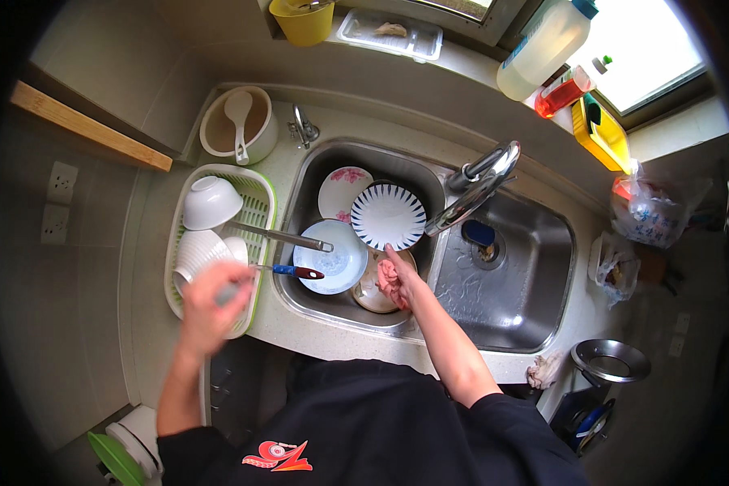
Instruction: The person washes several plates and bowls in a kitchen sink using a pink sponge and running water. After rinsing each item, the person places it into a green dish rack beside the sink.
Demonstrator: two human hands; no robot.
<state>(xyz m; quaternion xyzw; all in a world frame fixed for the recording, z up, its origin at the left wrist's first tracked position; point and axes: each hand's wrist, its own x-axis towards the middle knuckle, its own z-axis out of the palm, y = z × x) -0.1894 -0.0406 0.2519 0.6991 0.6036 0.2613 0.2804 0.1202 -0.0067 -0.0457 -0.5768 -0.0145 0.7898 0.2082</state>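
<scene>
Blurred by motion, my left hand (209, 313) is over the near side of a white-and-green plastic drying basket (256, 203). A greyish patch shows between its bent fingers, too blurred to identify. In the basket are upturned white bowls (211, 203) and long-handled utensils, whose metal handle (285, 237) and blue-and-brown handle (297, 271) extend over the sink. My right hand (406, 285) grips a crumpled pink cloth (390, 278) over the left sink basin (304, 164). Its thumb tip is at the near rim of a white plate with blue dashes (389, 215).
The basin also holds a pink-flowered plate (340, 188), a pale blue dish (334, 261) and a brownish dish (370, 297). A chrome faucet (483, 182) arches between basins. A dark blue sponge (478, 232) lies by the right drain. A pot with a rice paddle (239, 118) stands back left.
</scene>
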